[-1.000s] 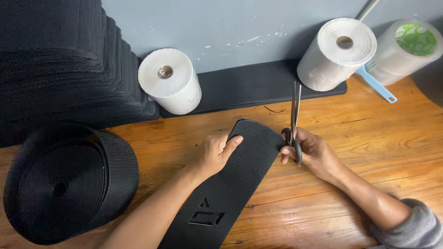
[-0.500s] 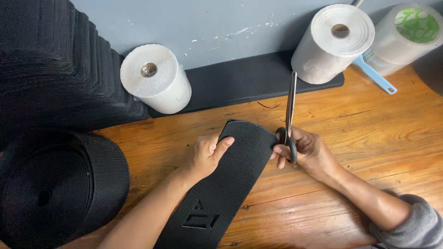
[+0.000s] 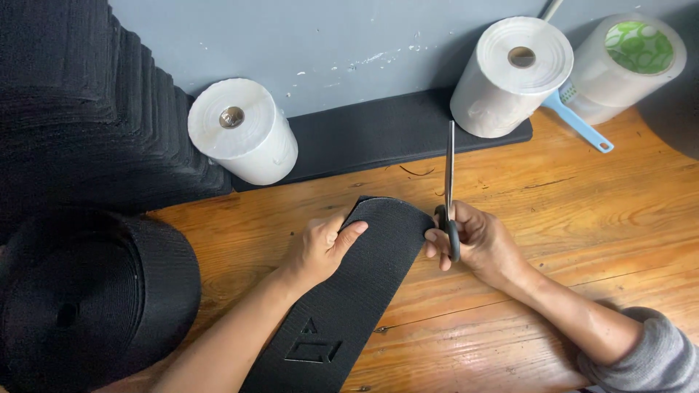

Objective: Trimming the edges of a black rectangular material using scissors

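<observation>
— Where's the strap [image 3: 357, 291]?
— Flat on the counter [image 3: 582, 218], its rounded end between the hands.
— Left hand [image 3: 320, 247]?
— Grip pinching the strap's edge, thumb on top.
— Right hand [image 3: 477, 244]?
— Grip pressed together around scissors [image 3: 449, 196], blades shut, pointing away.

Black sole-shaped foam sheet [image 3: 364, 284]: matt, finely textured, with an embossed mark near the lower end; scissors [image 3: 449, 196]: bright smooth metal blades, glossy black plastic handles; tabletop [image 3: 553, 218]: varnished wood, warm brown, visibly grained, faintly shiny, with small cracks; three paper rolls [image 3: 244, 131], [image 3: 510, 76], [image 3: 626, 65]: white, soft-looking, matt, the rightmost wrapped in clear glossy film; black webbing roll [image 3: 87, 298]: woven cloth, matt, ribbed; black stacked sheets [image 3: 80, 109]: rough, dull edges; light blue handle [image 3: 579, 124]: smooth plastic; grey sleeve [image 3: 655, 360]: soft knit cloth.
</observation>
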